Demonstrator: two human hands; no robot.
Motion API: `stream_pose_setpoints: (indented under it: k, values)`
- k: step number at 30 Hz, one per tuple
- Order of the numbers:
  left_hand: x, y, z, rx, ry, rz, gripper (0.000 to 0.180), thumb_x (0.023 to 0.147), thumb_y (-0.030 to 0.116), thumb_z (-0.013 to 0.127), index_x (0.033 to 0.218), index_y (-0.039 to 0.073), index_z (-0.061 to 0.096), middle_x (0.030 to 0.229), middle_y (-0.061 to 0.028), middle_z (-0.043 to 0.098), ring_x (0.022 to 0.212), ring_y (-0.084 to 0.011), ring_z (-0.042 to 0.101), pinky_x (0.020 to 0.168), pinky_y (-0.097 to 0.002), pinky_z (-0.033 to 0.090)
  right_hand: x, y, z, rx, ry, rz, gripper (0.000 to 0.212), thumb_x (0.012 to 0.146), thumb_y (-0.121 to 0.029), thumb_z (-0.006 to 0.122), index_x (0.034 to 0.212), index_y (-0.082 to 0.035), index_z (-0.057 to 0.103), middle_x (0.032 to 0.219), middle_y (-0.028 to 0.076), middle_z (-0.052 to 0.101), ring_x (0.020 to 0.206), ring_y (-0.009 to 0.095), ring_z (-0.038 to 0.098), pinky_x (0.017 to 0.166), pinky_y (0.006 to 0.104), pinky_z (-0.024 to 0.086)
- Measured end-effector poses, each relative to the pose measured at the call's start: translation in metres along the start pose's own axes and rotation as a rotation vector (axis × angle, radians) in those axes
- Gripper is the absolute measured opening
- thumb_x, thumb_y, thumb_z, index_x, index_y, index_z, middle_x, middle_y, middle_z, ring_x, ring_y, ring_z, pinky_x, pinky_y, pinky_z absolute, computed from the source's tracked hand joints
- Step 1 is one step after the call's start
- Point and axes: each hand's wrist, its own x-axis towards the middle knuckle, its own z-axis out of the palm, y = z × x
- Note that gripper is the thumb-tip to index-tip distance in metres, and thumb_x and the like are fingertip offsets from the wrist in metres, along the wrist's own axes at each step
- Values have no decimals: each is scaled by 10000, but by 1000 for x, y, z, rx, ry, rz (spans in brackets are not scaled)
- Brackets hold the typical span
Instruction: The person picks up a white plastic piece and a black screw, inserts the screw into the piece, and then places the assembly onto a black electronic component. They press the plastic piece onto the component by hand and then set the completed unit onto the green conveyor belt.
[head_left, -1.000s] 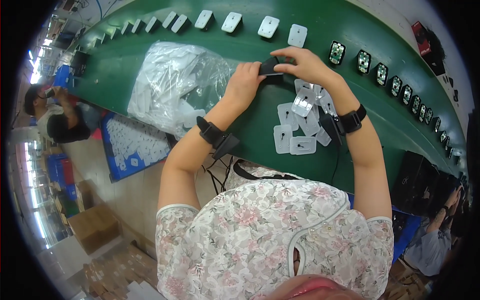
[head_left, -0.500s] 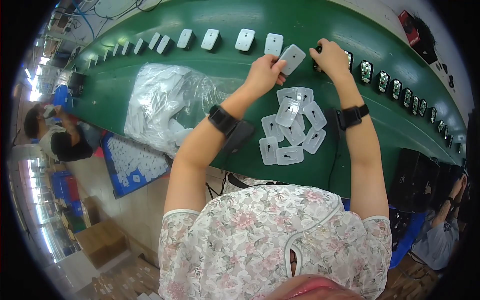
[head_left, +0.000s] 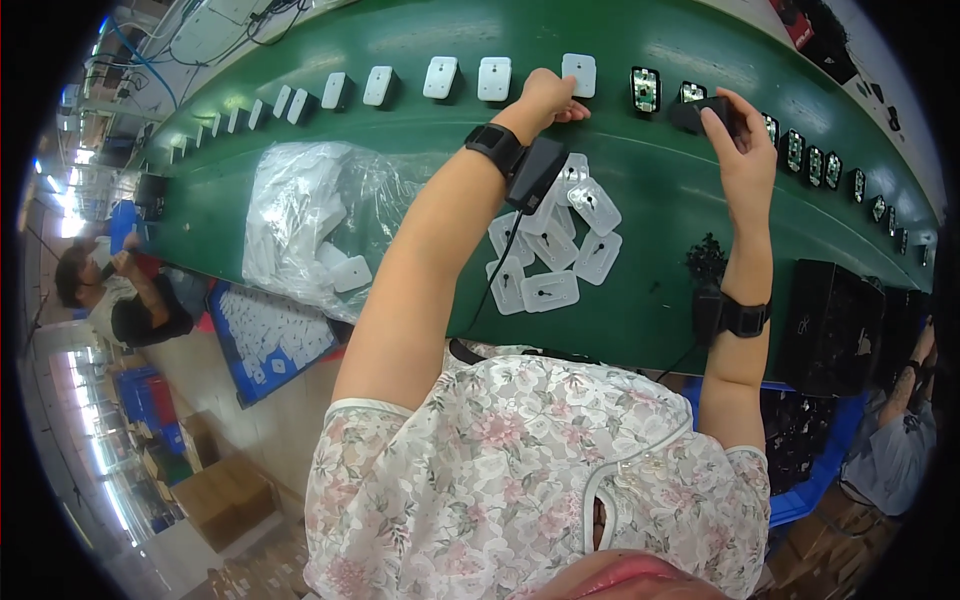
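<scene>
My left hand [head_left: 548, 98] reaches to the far side of the table. Its thumb and fingers close on the lower left edge of a black case with a white cover [head_left: 579, 72], which sits at the right end of a row of similar cases. My right hand [head_left: 745, 135] grips a black case [head_left: 703, 114] between thumb and fingers, its dark side toward me. Just left of that hand, an open black case with a green circuit board [head_left: 645, 92] stands on the table. Loose translucent covers [head_left: 551, 290] with dark keyhole-shaped marks lie in a pile nearer me.
A clear plastic bag of white covers [head_left: 300, 215] lies left on the green table [head_left: 620, 330]. More open cases [head_left: 796, 150] curve away right. A black box [head_left: 835, 325] stands at the right edge. A blue tray of white pieces [head_left: 275, 340] is lower left. Other people work at both sides.
My left hand has moved the white-covered case farther from me, to the row's end. My right hand has shifted right, from near the first open case to another black case.
</scene>
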Motion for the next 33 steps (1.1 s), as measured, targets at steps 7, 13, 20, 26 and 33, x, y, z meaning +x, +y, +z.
stream_pose_setpoints:
  k: [7, 13, 20, 26, 33]
  values:
    - [-17, -13, -16, 309, 76, 0, 406, 891, 290, 546, 990, -101, 494, 743, -173, 666, 602, -188, 622, 539, -285, 472, -16, -6, 10, -4, -74, 26, 355, 829, -139, 671, 1155, -30, 582, 1075, 44, 566, 977, 106, 540, 876, 229, 409]
    - [-121, -55, -10, 1194, 396, 617, 512, 774, 425, 665, 957, -15, 475, 841, -161, 578, 745, -323, 603, 627, -400, 501, -29, 8, 21, -40, -68, -73, 373, 794, -216, 697, 1120, -56, 610, 1026, 52, 583, 916, 133, 561, 795, 271, 447]
    - [-147, -92, 9, 1059, 327, 592, 482, 727, 298, 727, 981, -3, 450, 910, -150, 537, 864, -330, 552, 675, -387, 493, -33, 5, 33, -54, -131, 84, 360, 806, -170, 698, 1124, -38, 593, 1035, 49, 576, 942, 120, 543, 847, 244, 419]
    - [-148, -89, 3, 842, 344, 521, 381, 766, 230, 688, 988, 31, 451, 933, -146, 574, 882, -321, 567, 668, -403, 480, -32, 1, 46, 290, -210, 241, 391, 797, -145, 714, 1112, 0, 536, 1014, 66, 568, 937, 121, 536, 849, 244, 421]
    - [-146, -94, -19, 835, 474, 596, 160, 821, 141, 590, 927, 64, 499, 858, -84, 564, 801, -291, 565, 610, -404, 488, -30, -3, 69, 359, -361, 333, 353, 843, -129, 662, 1135, -2, 511, 1023, 55, 576, 941, 108, 535, 856, 237, 395]
